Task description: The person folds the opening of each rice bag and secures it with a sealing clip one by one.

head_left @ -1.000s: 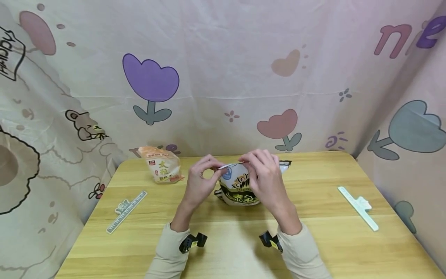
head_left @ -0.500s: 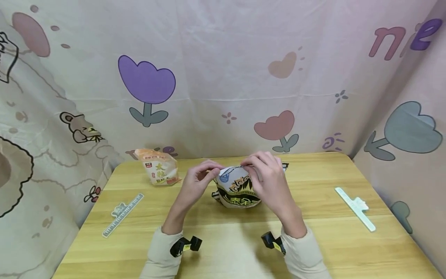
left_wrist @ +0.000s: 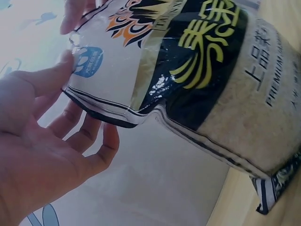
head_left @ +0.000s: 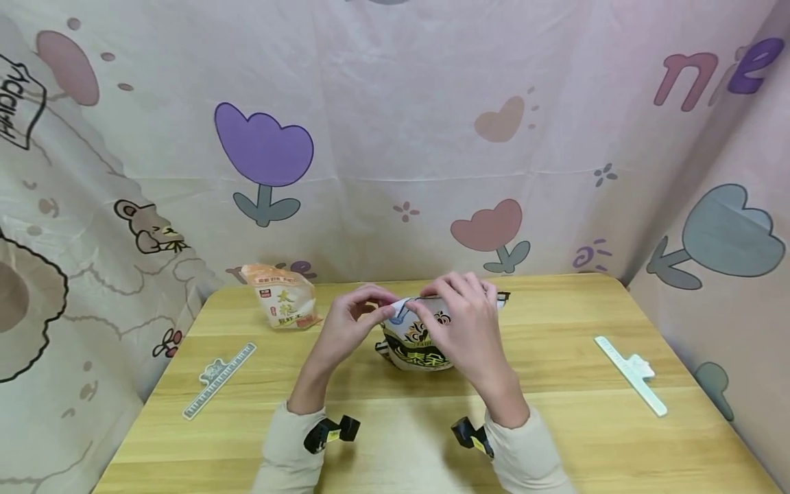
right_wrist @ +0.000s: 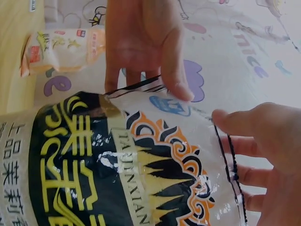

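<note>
A plump bag of rice [head_left: 420, 350], white, black and gold with yellow lettering, stands upright on the table before me. My left hand [head_left: 344, 324] pinches its top left corner, thumb in front and fingers behind, as the left wrist view shows on the bag [left_wrist: 221, 117]. Farther along the same top edge, my right hand [head_left: 467, 326] pinches the rim between thumb and fingers. Seen from the right wrist, the thumbs of the left hand [right_wrist: 143, 42] and right hand [right_wrist: 277, 146] are close together near the blue printed mark. In the head view, the right hand hides part of the bag.
An orange and white food packet [head_left: 284, 298] stands at the back left. One ruler-marked sealing clip [head_left: 219, 381] lies at the left, and a pale green sealing clip [head_left: 631, 374] lies at the right. A printed curtain [head_left: 370, 137] hangs behind the wooden table [head_left: 395, 439].
My right thumb has moved left along the bag's top edge, closer to my left hand. The left hand keeps its hold on the corner. The clips and the packet lie unchanged.
</note>
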`<state>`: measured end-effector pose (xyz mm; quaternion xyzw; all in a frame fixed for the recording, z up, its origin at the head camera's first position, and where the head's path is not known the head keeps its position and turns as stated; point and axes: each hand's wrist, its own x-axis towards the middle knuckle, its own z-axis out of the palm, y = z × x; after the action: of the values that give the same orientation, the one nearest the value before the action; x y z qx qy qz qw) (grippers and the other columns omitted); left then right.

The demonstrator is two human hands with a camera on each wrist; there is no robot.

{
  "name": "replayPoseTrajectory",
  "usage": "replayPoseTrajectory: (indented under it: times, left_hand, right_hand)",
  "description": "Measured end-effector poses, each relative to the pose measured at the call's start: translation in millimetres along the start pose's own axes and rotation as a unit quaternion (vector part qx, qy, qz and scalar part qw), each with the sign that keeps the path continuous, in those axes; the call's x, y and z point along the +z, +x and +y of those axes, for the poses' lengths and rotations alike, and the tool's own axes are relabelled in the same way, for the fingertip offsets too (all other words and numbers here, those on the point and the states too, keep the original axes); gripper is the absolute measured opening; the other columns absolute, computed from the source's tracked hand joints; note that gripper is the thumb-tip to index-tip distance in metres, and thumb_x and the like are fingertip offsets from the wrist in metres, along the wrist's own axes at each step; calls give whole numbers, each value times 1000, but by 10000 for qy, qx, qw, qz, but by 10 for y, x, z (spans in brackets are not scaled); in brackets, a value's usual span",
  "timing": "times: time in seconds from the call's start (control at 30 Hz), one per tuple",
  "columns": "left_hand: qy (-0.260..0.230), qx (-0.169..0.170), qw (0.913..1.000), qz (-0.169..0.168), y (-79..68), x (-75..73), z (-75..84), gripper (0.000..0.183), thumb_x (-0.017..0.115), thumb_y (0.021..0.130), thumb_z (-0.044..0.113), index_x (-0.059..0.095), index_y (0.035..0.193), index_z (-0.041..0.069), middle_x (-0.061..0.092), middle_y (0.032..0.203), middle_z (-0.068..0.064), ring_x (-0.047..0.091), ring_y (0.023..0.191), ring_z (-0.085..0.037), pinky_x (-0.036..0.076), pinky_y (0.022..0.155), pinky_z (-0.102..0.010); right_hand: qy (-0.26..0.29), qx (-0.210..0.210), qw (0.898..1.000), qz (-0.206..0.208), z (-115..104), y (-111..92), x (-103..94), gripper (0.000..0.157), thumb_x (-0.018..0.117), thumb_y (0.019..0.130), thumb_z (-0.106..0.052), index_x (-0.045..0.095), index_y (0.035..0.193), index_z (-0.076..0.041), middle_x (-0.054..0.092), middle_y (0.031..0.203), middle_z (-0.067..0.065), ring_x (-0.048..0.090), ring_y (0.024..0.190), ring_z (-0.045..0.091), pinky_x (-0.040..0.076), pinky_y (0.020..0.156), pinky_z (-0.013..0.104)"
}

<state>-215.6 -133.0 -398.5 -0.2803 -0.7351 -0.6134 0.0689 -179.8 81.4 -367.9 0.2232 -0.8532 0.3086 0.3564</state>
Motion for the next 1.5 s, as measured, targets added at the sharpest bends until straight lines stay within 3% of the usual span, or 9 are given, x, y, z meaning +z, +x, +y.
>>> replayPoseTrajectory:
  times: [0.17, 0.53, 0.77, 1.0, 1.23, 1.5]
  left_hand:
    - [131, -133, 9998, -43, 41, 15, -3, 10, 74, 94, 6, 75, 104, 6, 70, 99, -5, 64, 91, -22, 55, 84, -36]
    - [338, 62, 9993, 130, 31, 85, 20, 6, 72, 96, 8, 75, 101, 9, 69, 96, -2, 62, 91, -20, 53, 82, -35]
    - [496, 571, 9955, 575, 58, 213, 84, 4, 73, 95, 5, 73, 98, 3, 66, 95, -5, 60, 89, -19, 52, 81, -35]
    - [852, 803, 9897, 830, 54, 267, 64, 6, 74, 91, -3, 71, 95, 1, 65, 92, -5, 59, 86, -20, 51, 78, -38]
    - [964, 849, 9895, 657, 66, 268, 60, 7, 72, 94, 1, 72, 97, 7, 65, 93, 0, 60, 86, -17, 52, 79, -38]
    - [1559, 711, 9849, 231, 38, 27, 3, 8, 76, 92, 8, 70, 91, 14, 64, 90, 5, 59, 84, -14, 51, 79, -45]
  right_hand:
    - [-8, 63, 10000, 46, -31, 24, 55, 14, 82, 89, -27, 74, 89, -15, 68, 91, -3, 55, 91, 22, 35, 94, 52]
    - [240, -46, 9997, -92, -45, 46, 100, 7, 80, 91, -18, 74, 90, -16, 67, 93, -4, 55, 93, 19, 35, 91, 49]
    - [119, -38, 9999, -4, -78, 65, 112, 5, 76, 95, -17, 74, 92, -14, 68, 94, -2, 56, 93, 20, 34, 93, 50]
    - [137, -28, 9999, 38, -78, 52, 125, 5, 77, 93, -16, 73, 93, -14, 66, 94, -3, 56, 93, 20, 35, 95, 50]
    - [90, -121, 9998, 96, -77, 41, 141, 6, 73, 97, -16, 70, 92, -12, 63, 93, -2, 54, 90, 22, 36, 92, 51]
    - [104, -198, 9996, 148, -65, 47, 172, 8, 71, 97, -16, 68, 91, -12, 62, 92, -1, 54, 90, 22, 36, 94, 52]
